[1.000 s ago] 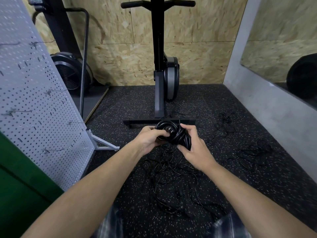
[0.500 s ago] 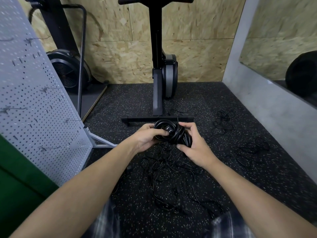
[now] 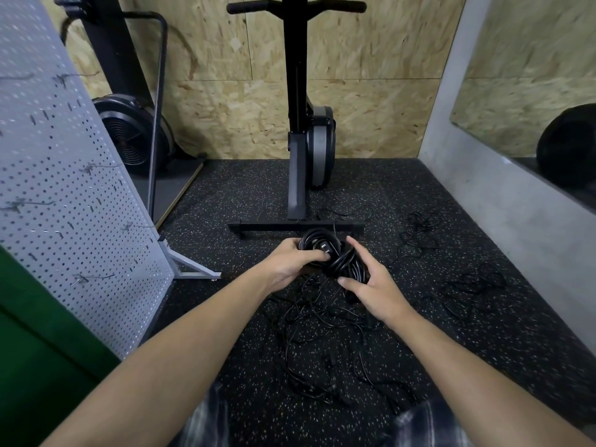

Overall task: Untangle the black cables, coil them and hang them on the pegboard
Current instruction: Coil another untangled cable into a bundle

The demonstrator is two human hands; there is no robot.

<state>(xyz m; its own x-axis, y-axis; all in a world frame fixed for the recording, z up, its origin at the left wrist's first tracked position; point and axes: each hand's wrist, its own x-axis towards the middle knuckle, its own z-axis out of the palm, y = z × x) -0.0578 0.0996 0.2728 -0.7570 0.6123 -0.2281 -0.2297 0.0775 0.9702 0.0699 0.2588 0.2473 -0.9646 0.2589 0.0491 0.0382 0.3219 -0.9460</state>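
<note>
A thick coiled black cable [image 3: 332,256] is held in front of me above the floor. My left hand [image 3: 290,262] grips its left side, thumb pressing near the plug. My right hand [image 3: 371,285] holds the right side, thumb and fingers curled round the loops. Below my hands a tangle of thin black cables [image 3: 325,343] lies on the speckled floor. Two smaller cable bundles, one [image 3: 419,230] farther back and another [image 3: 474,282] closer, lie to the right. The grey pegboard [image 3: 64,195] with metal hooks stands at the left.
A black exercise machine [image 3: 298,124] stands straight ahead, its base bar [image 3: 274,226] just beyond my hands. A fan-wheel machine [image 3: 129,137] stands behind the pegboard. A grey wall with a mirror [image 3: 516,195] borders the right. A green surface [image 3: 38,343] is at the lower left.
My hands stay on the coil in nearly the same place. The left thumb has shifted over the plug, and the view has tilted slightly.
</note>
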